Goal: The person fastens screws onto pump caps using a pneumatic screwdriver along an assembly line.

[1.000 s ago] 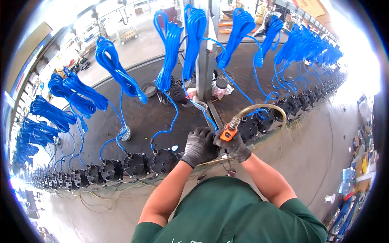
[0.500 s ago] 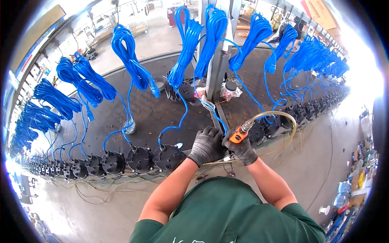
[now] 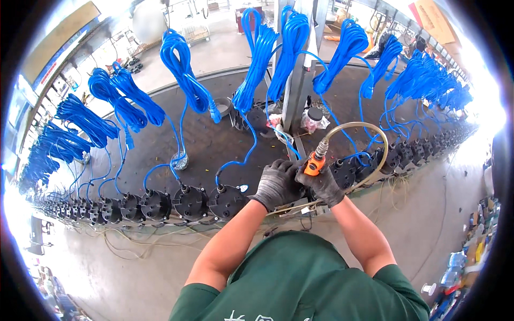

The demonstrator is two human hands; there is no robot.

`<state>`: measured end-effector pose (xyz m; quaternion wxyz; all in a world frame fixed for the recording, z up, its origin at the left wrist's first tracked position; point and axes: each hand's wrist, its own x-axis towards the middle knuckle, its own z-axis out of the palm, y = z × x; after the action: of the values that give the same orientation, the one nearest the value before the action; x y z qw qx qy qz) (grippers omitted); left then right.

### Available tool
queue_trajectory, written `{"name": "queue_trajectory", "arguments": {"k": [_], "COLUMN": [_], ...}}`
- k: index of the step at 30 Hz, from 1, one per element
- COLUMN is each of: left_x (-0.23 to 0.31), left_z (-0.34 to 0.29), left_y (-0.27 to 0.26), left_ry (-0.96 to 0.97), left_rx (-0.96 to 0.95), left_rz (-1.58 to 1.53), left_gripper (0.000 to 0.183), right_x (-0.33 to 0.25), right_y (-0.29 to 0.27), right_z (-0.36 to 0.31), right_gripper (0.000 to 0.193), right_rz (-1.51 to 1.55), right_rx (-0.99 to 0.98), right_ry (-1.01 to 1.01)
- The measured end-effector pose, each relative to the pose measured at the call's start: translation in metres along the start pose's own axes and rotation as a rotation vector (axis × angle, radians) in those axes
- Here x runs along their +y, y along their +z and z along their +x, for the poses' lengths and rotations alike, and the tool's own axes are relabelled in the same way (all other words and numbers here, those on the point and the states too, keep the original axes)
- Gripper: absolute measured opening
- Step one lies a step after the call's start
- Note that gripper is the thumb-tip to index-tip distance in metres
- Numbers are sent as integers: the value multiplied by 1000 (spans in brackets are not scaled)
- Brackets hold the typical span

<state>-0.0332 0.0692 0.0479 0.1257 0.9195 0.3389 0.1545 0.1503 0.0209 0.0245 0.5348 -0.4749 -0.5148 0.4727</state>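
Note:
My left hand (image 3: 278,184), in a grey and black work glove, has its fingers curled in at the front edge of the bench. What it grips is hidden beneath the glove. Close beside it, my gloved right hand (image 3: 325,185) is wrapped around an orange air tool (image 3: 314,163). A metal fitting joins the tool to a clear yellowish hose (image 3: 369,125) that arcs to the right. Between the hands, a blue cable (image 3: 290,148) comes down from behind. Just left of my left hand sits a round black housing (image 3: 227,202) with a blue cable at its top.
Similar black housings (image 3: 190,202) line the bench edge both ways. Blue cable coils (image 3: 184,72) hang above the dark bench top (image 3: 214,140). A metal post (image 3: 295,101) rises ahead, beside a dark-lidded jar (image 3: 315,114). Thin hoses (image 3: 128,249) trail below the edge at left.
The whole view has shifted slightly, so the bench sits further right. The orange tool stands more upright in my right hand, and its hose arcs higher. Both hands stay together at the same spot.

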Motion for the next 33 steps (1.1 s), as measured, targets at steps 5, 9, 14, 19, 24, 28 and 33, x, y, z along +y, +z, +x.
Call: {"name": "queue_trajectory", "arguments": {"k": [5,9,14,19,24,28,33], "left_x": [7,7,-1,5,26,11,29], "left_z": [0,2,0,0,4,-9,-2], "left_y": [9,20,32,33,27,50,38], "left_ry": [-46,16,88,95,-15,-126,53], "left_rx": [61,104,157,89,-56,7,153], "left_rz": [11,-16,-48,89,94,-193,78], "left_gripper": [55,63,86,80,79,77,76], "right_x": [0,39,38,30,13,-3,27], "right_y": [-6,-24,-14,-13,-18,-18,-26], "right_z": [-2,-7,10,-1,-6,-10,-1], "right_gripper": [33,38,47,45,41,40,46], "right_rz": [142,282,37,308,209,149,83], "right_rx": [-53,-109,-308,-329,-283,-323,-307], "right_ry": [39,43,-39,15,-70,-67,-102]}}
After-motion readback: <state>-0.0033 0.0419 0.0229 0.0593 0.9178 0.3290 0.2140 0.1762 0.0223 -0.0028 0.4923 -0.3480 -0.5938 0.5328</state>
